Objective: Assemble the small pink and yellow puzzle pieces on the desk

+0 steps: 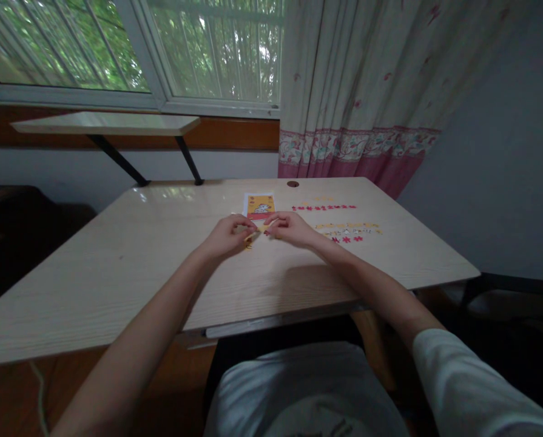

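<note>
Both my hands meet over the middle of the desk, just in front of a printed card (261, 204). The card is yellow and red with a white animal figure on it. My left hand (232, 233) is pinched on small yellow puzzle pieces (263, 228), and my right hand (292, 228) pinches the same pieces from the other side. Fingers hide much of them. A few more small yellow and dark pieces (249, 244) lie under my left fingertips.
To the right, small pieces lie in rows: red ones (324, 207), yellow ones (346, 226), and more red ones (346, 240). A raised shelf (111, 124) stands at the back left of the desk (153, 261). A cable hole (292, 184) sits near the back edge, before the curtain (357, 91).
</note>
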The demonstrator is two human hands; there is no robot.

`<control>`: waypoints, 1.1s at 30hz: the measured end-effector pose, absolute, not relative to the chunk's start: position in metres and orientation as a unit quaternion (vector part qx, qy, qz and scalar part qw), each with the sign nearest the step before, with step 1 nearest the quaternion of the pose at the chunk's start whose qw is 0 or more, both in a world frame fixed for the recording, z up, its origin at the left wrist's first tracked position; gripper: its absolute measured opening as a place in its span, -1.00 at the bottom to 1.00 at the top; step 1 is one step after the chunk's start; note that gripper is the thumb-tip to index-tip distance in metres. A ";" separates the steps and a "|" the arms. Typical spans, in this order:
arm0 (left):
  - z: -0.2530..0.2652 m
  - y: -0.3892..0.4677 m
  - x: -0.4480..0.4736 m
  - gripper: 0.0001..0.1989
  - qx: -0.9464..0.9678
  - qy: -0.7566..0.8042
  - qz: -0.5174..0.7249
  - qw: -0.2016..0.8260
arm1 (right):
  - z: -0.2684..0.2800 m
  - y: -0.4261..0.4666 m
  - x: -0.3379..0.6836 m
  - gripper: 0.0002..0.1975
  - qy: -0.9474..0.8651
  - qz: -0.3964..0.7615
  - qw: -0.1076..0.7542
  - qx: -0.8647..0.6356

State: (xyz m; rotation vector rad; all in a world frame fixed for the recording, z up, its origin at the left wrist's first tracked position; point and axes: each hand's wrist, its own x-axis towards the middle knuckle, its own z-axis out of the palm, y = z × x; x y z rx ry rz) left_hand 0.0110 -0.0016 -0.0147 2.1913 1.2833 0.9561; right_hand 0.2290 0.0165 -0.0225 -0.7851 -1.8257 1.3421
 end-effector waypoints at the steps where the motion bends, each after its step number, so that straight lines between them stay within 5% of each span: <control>1: -0.015 -0.003 0.014 -0.74 0.779 0.466 0.354 0.225 | -0.024 0.017 0.228 -0.73 -0.691 0.532 0.378 -0.311; 16: -0.013 -0.011 0.030 -0.65 0.738 0.469 0.396 0.280 | -0.023 0.015 0.219 -0.66 -0.660 0.530 0.416 -0.332; 27: -0.011 -0.011 0.029 -0.73 0.724 0.458 0.407 0.316 | -0.009 0.008 0.236 -0.80 -0.858 0.182 0.365 -0.313; 33: -0.012 -0.010 0.029 -0.71 0.728 0.448 0.407 0.323 | -0.006 0.007 0.238 -0.83 -0.874 0.094 0.370 -0.301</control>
